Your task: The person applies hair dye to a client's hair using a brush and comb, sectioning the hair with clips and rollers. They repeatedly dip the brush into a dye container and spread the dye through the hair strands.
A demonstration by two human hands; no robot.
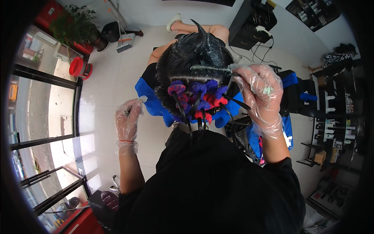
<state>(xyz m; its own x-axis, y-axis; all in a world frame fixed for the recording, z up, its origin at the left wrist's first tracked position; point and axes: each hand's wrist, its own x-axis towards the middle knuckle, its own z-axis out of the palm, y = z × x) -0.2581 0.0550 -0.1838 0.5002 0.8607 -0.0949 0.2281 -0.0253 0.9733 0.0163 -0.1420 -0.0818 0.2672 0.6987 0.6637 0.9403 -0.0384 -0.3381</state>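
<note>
A seated person's head of black hair is before me, wet-looking, with a pointed tuft on top and a straight parting across it. Below the parting, several purple and red fuzzy wraps gather the hair, and dark strands hang from them. My right hand, in a clear plastic glove with a pale green smear, pinches the end of a thin cream-coated tool lying across the hair just above the parting. Its exact kind is unclear. My left hand, also gloved, is held left of the head, fingers closed, nothing visible in them.
A blue cape surrounds the person's shoulders. Trolley-like equipment stands below my right hand. A black drawer cabinet with trailing cables is at upper right. Far left are a red bucket, potted plant, and broom with dustpan.
</note>
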